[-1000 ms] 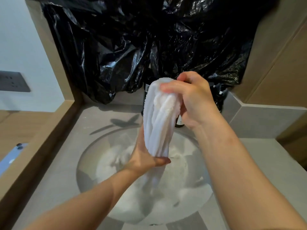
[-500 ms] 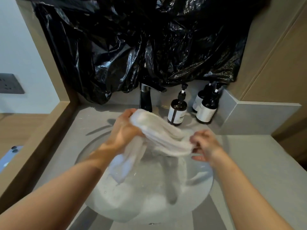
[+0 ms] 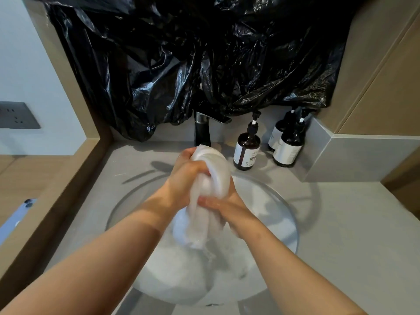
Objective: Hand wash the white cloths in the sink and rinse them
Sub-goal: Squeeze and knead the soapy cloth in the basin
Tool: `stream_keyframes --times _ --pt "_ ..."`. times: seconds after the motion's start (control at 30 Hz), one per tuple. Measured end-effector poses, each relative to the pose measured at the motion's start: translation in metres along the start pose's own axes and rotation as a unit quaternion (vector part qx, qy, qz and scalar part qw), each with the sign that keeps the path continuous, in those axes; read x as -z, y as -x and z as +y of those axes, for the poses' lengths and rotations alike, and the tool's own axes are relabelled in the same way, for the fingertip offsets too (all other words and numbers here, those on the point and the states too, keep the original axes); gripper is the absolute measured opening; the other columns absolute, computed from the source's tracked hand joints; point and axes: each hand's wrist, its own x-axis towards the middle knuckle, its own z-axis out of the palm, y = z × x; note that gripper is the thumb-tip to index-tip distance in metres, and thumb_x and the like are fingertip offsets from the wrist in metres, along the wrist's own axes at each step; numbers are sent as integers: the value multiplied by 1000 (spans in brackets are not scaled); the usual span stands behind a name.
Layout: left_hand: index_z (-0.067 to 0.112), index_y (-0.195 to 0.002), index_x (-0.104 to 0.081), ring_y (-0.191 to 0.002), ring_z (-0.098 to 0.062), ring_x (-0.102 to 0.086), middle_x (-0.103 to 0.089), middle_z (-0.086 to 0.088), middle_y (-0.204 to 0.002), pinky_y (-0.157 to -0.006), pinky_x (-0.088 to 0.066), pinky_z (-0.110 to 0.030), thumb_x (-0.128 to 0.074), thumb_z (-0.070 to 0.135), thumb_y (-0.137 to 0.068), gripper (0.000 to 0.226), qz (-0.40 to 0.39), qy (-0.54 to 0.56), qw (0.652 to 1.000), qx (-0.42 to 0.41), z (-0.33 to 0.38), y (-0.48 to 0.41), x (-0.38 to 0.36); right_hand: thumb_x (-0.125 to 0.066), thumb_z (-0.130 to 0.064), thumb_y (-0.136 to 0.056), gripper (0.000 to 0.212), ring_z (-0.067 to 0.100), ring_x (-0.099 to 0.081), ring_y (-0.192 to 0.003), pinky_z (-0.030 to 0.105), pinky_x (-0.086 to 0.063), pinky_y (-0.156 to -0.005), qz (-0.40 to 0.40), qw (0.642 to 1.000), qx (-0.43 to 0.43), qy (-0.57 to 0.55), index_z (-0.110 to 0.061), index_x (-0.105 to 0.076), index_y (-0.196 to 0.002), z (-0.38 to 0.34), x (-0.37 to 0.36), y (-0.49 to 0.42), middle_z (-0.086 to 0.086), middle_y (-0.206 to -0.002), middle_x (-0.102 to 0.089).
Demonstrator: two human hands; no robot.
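A bunched, wet white cloth (image 3: 210,169) is held upright above the back half of the round pale sink (image 3: 272,201), gathered into a thick roll between both hands. The left hand (image 3: 185,178) grips its upper part from the left side, fingers curled tightly round the fabric, so that a rounded fold of cloth bulges out above and to the right of the knuckles. The right hand (image 3: 230,209) sits lower and on the right; its fingers (image 3: 208,202) lie pressed together and wrap across the front of the roll at its middle, with the palm behind. Below this grip the loose end of the cloth hangs down over the middle of the basin. A pale, foamy white mass (image 3: 179,271) fills the near part of the sink; whether it is suds or another cloth cannot be told. At the back edge of the grey stone countertop (image 3: 354,223) stands a black tap (image 3: 202,133), just behind the top of the cloth. Three dark brown pump bottles with white labels (image 3: 246,151) stand toward the back right corner. Crumpled black plastic sheeting (image 3: 181,53) covers the wall above. A light blue phone (image 3: 16,220) lies on the wooden ledge at the left.
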Motion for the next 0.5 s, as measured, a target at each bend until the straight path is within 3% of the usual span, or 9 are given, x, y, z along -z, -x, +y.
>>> stream_keyframes --times 0.13,0.23,0.3,0.37,0.43,0.5 --pt "-3 -117 -54 -83 -31 -64 -62 -23 -95 -67 -52 -36 -61 11 -62 57 -78 30 996 16 1 -4 3 -72 -21 -61 62 22 -68 -100 36 -57 -78 81 993 9 -90 -22 -56 -121 7 -4 -3 11 -113 -68" --pt "12 -103 -58 -80 -15 -67 -70 -2 -87 -68 -56 -27 -63 3 -81 24 -73 -46 996 -25 -3 5 2 -69 -21 -56 64 34 -65 -101 46 -55 -84 83 975 14 -204 -9 -59 -119 8 -2 0 20 -109 -66" --pt "21 -112 -50 -92 -14 -64 -64 1 -105 -77 -55 -26 -68 16 -84 34 -39 -123 991 -30 -16 9 5 -70 -22 -54 68 35 -66 -93 49 -54 -82 84 961 0 -262 -4 -58 -119 8 -2 2 22 -103 -66" --pt "26 -122 -45 -103 -15 -61 -58 -2 -122 -85 -53 -30 -70 42 -78 53 -66 -155 986 22 -29 16 11 -67 -20 -58 60 33 -68 -87 46 -56 -76 135 955 -29 -262 -4 -59 -116 6 -1 0 21 -99 -68" --pt "28 -131 -43 -108 -14 -62 -58 0 -127 -82 -54 -28 -62 56 -73 68 -117 -92 984 98 -40 23 15 -64 -22 -61 53 32 -68 -85 44 -57 -74 198 951 -50 -232 -6 -61 -112 2 0 -3 19 -100 -69" --pt "33 -134 -40 -110 -13 -62 -61 2 -126 -79 -54 -28 -64 57 -68 74 -166 -37 977 130 -47 29 14 -68 -22 -66 44 28 -68 -80 40 -57 -69 247 949 -70 -183 -10 -59 -107 -1 2 -7 13 -96 -69"
